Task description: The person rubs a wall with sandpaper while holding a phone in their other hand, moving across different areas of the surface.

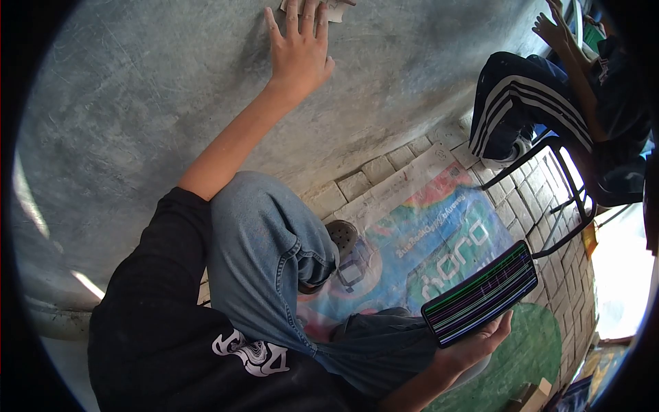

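I judge the phone (480, 294) to be light and stiff, its glass face slick enough to slide from a loose grip and fragile enough to crack on the paving bricks (570, 292). I would take hold of it by its long edges. It sits in the right hand (477, 343), above the jeans (384, 350); that hand wraps its lower edge, though I cannot tell how firmly. It looks slim, black-rimmed and round-cornered, tilted, its dark screen crossed by green, violet and white lines. The hands are well apart: the left hand (300, 58) has its fingers splayed over a pale scrap (334, 10) at the grey wall (171, 103).
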Demonstrator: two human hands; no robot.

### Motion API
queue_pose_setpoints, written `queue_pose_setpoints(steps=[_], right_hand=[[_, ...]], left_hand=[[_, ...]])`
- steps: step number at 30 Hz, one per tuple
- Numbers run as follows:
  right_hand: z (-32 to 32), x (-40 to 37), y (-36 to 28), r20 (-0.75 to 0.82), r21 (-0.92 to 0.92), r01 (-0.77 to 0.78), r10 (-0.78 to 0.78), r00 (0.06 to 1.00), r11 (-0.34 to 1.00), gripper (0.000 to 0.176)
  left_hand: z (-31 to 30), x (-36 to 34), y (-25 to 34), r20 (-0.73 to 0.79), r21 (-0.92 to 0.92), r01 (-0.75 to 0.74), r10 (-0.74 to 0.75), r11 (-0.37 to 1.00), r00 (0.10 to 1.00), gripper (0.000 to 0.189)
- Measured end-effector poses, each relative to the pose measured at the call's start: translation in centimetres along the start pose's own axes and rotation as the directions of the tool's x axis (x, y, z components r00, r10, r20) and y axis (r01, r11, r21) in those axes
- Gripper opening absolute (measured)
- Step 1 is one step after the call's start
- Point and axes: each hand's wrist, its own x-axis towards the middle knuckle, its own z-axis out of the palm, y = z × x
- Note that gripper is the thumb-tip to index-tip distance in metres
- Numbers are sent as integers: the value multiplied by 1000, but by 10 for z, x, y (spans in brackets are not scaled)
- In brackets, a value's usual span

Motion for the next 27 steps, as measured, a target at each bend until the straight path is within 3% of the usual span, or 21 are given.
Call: queue_pose_setpoints(steps=[10,27], right_hand=[[-2,4,3,23,26,-28,28,999,999,38],[0,3,4,-66,-52,-12,8,998,999,35]], left_hand=[[0,0,-1,-10,17,-14,14,1000,1000,93],[5,-3,0,-4,-8,-17,17,1000,1000,92]])
